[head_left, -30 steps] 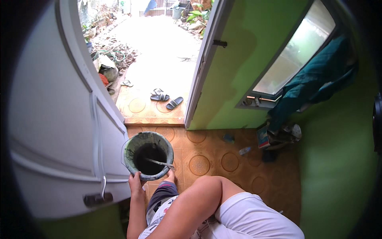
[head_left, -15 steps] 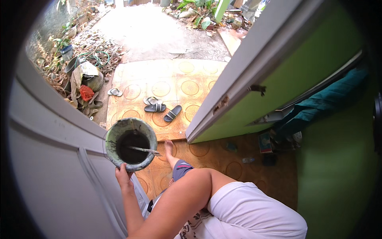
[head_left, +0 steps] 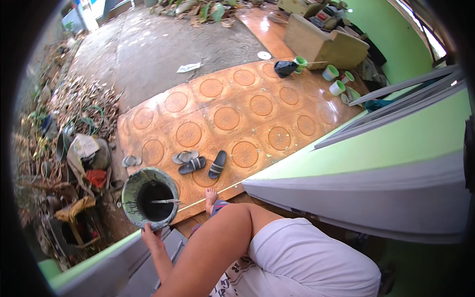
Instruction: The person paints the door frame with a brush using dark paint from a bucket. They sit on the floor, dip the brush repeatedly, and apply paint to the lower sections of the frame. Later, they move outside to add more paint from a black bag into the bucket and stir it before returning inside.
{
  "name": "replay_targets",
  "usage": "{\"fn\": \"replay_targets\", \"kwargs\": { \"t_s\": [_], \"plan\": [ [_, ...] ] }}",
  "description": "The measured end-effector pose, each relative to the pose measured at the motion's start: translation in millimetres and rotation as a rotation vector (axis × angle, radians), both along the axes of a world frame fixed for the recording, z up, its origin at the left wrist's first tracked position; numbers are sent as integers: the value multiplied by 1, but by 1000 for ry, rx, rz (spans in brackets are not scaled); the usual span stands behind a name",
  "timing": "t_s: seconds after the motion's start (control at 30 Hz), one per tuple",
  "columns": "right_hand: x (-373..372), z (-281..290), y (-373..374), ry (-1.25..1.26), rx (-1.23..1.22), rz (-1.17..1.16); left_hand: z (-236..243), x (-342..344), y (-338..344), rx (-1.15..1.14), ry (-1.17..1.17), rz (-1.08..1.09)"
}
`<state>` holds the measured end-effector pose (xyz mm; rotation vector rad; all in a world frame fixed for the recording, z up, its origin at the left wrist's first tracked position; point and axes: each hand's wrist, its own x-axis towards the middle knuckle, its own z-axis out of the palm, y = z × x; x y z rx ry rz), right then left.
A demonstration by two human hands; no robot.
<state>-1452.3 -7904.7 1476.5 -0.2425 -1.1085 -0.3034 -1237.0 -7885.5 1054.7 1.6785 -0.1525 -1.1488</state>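
My left hand (head_left: 153, 238) is closed on the near rim of a round bucket (head_left: 128, 195) stained green and black. Dark contents (head_left: 154, 205) fill its inside, and what they are I cannot tell. A pale, smeared stick (head_left: 166, 201) lies across the bucket's mouth, its outer end resting over the right rim. My bent right arm (head_left: 213, 242) crosses in front of the body, elbow forward; its hand is outside the picture. Just beyond the elbow, my bare foot (head_left: 211, 197) is on the orange patterned tiles (head_left: 227, 119) by the doorway.
Black striped slides (head_left: 216, 165) and pale flip-flops (head_left: 185, 157) lie beyond the bucket. Dry leaves and junk (head_left: 91, 153) pile up at left. A grey-and-green door (head_left: 356, 198) stands at right. Farther off are small paint tubs (head_left: 337, 88), a black bag (head_left: 285, 69) and a worn armchair (head_left: 316, 44).
The view has swung toward the right and outward, showing more of the porch, tubs and armchair. The bucket stays in my left hand and sits lower and slightly farther left in the picture.
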Motion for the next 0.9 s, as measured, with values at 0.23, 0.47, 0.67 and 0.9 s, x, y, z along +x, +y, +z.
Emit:
{"fn": "replay_targets", "kwargs": {
  "t_s": [0.23,0.47,0.67,0.9],
  "plan": [
    [-58,39,-183,48,-32,-230,48,-54,-233,-42,-25,-137],
    [-132,52,-345,98,-65,-476,28,-121,-455,-53,24,-304],
    [-169,65,-507,129,-81,-611,30,-196,-653,-29,87,-493],
    [-237,69,-669,111,-29,-698,40,-298,-838,-83,85,-672]
  ]
}}
